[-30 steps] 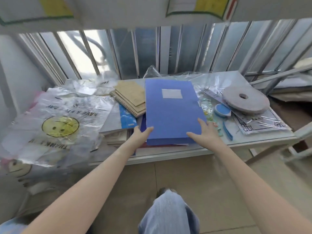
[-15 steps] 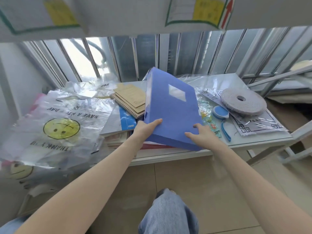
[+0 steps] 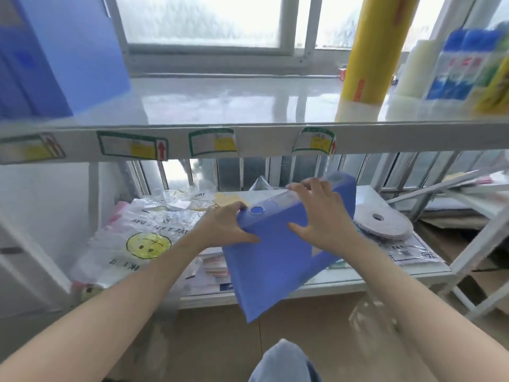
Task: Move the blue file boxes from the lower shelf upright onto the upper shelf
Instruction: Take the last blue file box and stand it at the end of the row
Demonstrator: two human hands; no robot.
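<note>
Blue file box tilts in midair before the lower shelf, both my hands, left and right, clasping it; I'd swing it vertical, clear the upper shelf edge, land beside the standing boxes.

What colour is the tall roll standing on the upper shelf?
Yellow, with a white base: the tall roll, clearest in the head view.

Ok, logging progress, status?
Left hand and right hand grip blue file box, tilted, below upper shelf. Yellow roll stands right; middle open.
</note>
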